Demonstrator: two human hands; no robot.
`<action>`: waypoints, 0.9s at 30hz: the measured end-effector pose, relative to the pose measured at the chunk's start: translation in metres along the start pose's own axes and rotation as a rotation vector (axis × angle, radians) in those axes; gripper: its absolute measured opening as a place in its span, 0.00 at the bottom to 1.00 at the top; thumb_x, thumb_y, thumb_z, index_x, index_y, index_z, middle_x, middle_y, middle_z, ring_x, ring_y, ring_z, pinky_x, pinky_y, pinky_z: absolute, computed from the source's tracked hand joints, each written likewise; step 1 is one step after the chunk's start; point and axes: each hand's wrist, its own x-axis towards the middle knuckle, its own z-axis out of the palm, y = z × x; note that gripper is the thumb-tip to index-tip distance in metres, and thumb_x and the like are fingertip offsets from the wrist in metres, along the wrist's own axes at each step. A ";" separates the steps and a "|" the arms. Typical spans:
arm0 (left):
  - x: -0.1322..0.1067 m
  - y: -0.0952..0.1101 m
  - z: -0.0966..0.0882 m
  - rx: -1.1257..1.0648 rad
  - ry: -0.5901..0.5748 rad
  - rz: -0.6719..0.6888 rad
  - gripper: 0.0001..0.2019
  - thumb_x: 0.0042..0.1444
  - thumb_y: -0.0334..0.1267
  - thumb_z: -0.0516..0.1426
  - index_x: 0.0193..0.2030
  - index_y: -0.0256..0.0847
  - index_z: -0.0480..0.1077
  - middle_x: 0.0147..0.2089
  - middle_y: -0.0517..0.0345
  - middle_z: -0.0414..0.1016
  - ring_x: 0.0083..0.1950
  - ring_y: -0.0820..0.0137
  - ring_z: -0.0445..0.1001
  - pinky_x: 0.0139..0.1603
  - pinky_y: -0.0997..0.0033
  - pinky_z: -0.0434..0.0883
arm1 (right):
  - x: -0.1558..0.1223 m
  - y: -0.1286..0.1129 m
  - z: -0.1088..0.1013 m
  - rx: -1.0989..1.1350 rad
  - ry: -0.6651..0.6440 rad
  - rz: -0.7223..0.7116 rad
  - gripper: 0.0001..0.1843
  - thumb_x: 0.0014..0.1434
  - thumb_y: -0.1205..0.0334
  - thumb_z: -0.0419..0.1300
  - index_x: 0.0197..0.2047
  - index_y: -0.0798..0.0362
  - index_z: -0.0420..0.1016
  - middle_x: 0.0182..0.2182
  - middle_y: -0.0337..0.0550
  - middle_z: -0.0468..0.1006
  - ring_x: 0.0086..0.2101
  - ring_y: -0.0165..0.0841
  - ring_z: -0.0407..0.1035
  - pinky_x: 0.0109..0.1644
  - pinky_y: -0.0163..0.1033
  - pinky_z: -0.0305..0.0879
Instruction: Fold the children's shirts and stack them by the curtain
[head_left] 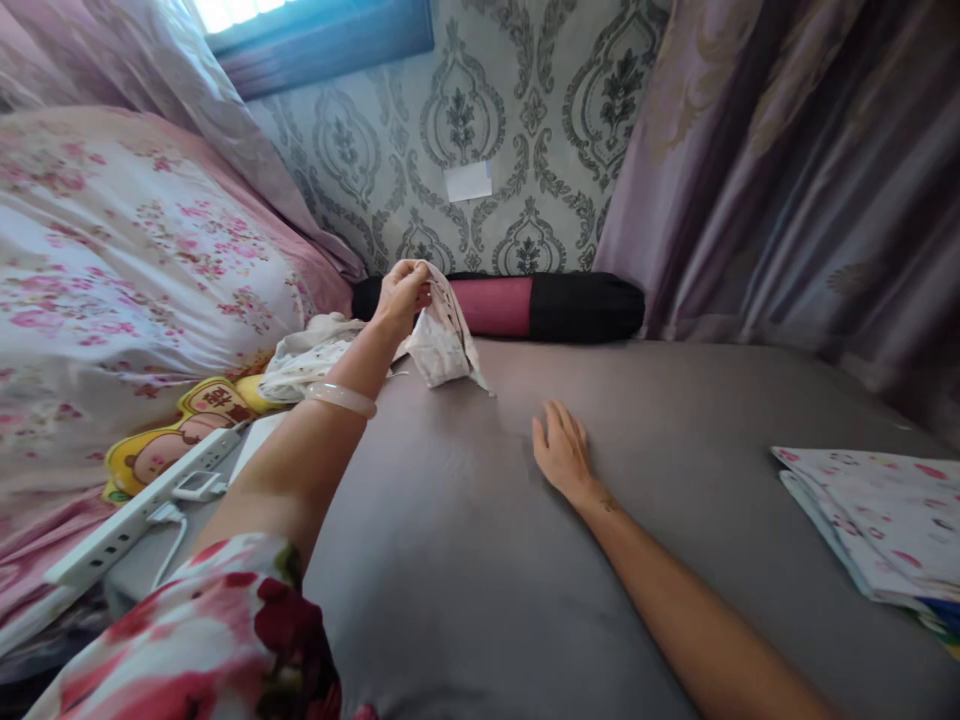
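Note:
My left hand (406, 292) is stretched forward, its fingers pinched on the upper edge of a small pale patterned cloth (444, 340). The cloth hangs in folds, its lower corner at or just above the grey bed surface (465, 520); its exact kind cannot be made out. My right hand (561, 445) is lowered to the grey surface with nothing in it, its fingers stretched out close together. To the left of the held cloth lies a crumpled heap of pale patterned fabric (315, 355), partly behind my left forearm.
A black and dark-pink bolster (491, 305) lies along the wallpapered wall. Folded printed cloths (877, 510) lie at the right. On the left are a white power strip (142, 510) with plugs, a yellow cartoon cushion (180, 440) and floral bedding (150, 250). Purple curtains (735, 180) hang on the right.

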 end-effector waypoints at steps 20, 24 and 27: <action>-0.098 -0.013 0.065 -0.327 -0.093 -0.182 0.13 0.53 0.45 0.60 0.29 0.41 0.61 0.24 0.66 0.62 0.25 0.77 0.65 0.28 0.78 0.65 | 0.039 -0.009 -0.059 0.508 0.147 0.117 0.17 0.56 0.60 0.51 0.43 0.56 0.76 0.40 0.49 0.79 0.42 0.37 0.72 0.50 0.42 0.65; -0.103 -0.022 0.063 -0.365 -0.060 -0.305 0.14 0.49 0.43 0.64 0.28 0.41 0.63 0.22 0.67 0.61 0.22 0.79 0.62 0.23 0.79 0.62 | 0.050 -0.004 -0.099 0.603 0.282 0.198 0.16 0.51 0.61 0.53 0.41 0.55 0.75 0.29 0.40 0.75 0.27 0.30 0.66 0.35 0.36 0.64; -0.112 -0.027 0.067 -0.399 -0.149 -0.355 0.15 0.44 0.43 0.66 0.28 0.40 0.65 0.23 0.66 0.66 0.22 0.78 0.64 0.24 0.78 0.63 | 0.058 0.009 -0.118 0.764 0.228 0.278 0.14 0.49 0.62 0.52 0.38 0.54 0.73 0.23 0.36 0.69 0.23 0.27 0.62 0.27 0.32 0.59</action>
